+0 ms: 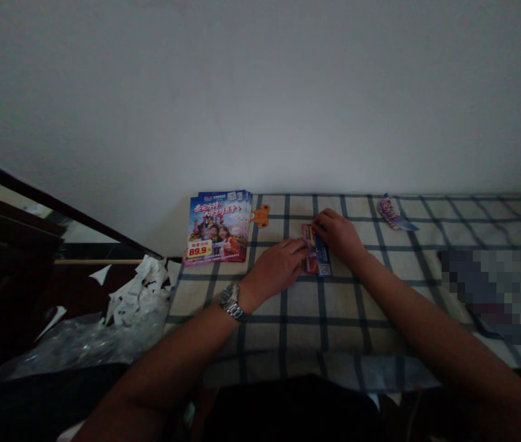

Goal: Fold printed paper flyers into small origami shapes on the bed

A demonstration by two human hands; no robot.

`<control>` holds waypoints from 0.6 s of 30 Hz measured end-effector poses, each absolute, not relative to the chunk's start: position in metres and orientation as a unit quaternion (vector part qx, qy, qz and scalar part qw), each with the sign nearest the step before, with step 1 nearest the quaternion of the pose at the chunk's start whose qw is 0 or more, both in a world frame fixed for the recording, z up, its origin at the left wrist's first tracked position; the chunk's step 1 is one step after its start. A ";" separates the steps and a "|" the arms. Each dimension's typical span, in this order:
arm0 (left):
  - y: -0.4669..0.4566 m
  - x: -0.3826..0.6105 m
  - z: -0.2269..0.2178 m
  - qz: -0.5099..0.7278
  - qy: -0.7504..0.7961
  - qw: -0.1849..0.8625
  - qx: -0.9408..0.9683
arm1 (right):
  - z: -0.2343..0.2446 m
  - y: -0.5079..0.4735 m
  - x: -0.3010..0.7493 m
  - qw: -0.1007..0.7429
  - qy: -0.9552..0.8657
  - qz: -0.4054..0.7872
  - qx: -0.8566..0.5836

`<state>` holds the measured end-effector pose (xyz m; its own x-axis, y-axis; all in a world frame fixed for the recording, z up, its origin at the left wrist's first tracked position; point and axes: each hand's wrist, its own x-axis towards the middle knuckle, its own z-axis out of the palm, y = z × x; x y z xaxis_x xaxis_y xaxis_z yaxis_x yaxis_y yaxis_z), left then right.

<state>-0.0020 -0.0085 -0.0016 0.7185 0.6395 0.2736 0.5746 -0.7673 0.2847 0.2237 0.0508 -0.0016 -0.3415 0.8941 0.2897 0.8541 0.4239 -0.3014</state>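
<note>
A folded, colorful flyer (324,263) lies on the checked tablecloth, its red and blue panels showing between my two hands. At its left edge, my left hand (276,268) has its fingers bent and closed on the paper; a metal watch is on that wrist. My right hand (334,232) pinches the flyer near its top, with the fingertips partly hidden behind the knuckles. To the left of both hands sits a stack of printed flyers (219,228), slightly fanned, the top one showing "89.9".
The checked tablecloth (260,337) meets a white wall. A twisted piece of printed paper (390,213) lies at the back right, and a dark, pixelated flat object (486,298) at the right. Left of the table are torn paper scraps (138,288) and clear plastic (90,341).
</note>
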 end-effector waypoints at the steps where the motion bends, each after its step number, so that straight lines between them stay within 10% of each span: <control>1: -0.009 -0.002 -0.001 0.180 0.329 0.090 0.923 | -0.002 0.051 0.223 0.209 -0.816 0.049 -0.537; 18: -0.008 -0.004 -0.003 0.192 0.326 0.107 0.920 | -0.006 0.052 0.221 0.250 -0.797 0.026 -0.550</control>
<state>-0.0038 -0.0081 -0.0025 0.7142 0.6400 0.2835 0.5575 -0.7650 0.3224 0.2209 0.0516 -0.0059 -0.2708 0.8891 0.3691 0.8629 0.3942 -0.3164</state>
